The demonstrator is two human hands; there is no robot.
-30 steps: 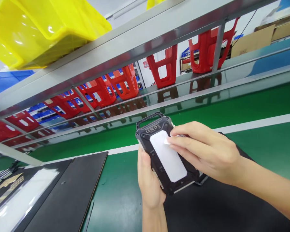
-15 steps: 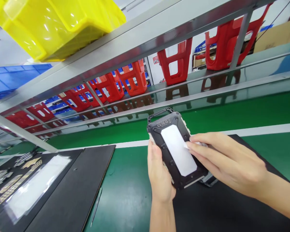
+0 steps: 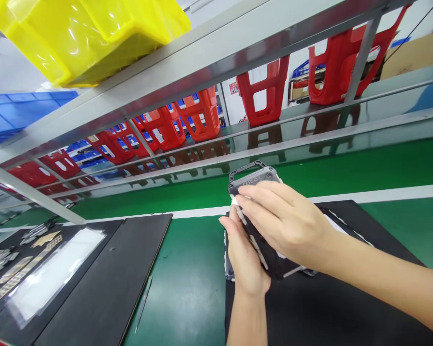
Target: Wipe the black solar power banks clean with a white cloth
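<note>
A black rugged power bank (image 3: 250, 181) with a carrying loop at its top is tilted up above the black mat (image 3: 296, 312). My left hand (image 3: 247, 259) holds it from the left side and below, the thumb sticking out. Over its face lies my right hand (image 3: 292, 221), fingers pinched on a small white piece (image 3: 235, 200), perhaps a wipe, at the power bank's upper left edge. That hand covers most of the white panel. Behind and beneath, similar devices lie on the mat, one showing its grey edge (image 3: 228, 259) at the left, another partly visible at the right (image 3: 346, 226).
On the left, a black board (image 3: 111, 278) bears a clear-wrapped white sheet stack (image 3: 57, 274) and metal strips. Thin tweezers-like metal (image 3: 143, 303) lies on the green bench (image 3: 187, 288). Overhead, a metal rail (image 3: 202, 62) supports a yellow bin (image 3: 94, 38). Red stools (image 3: 263, 113) stand beyond.
My right hand has moved left and up across the power bank, taking the white piece from the panel's right side to the upper left edge. The power bank has shifted slightly right and turned.
</note>
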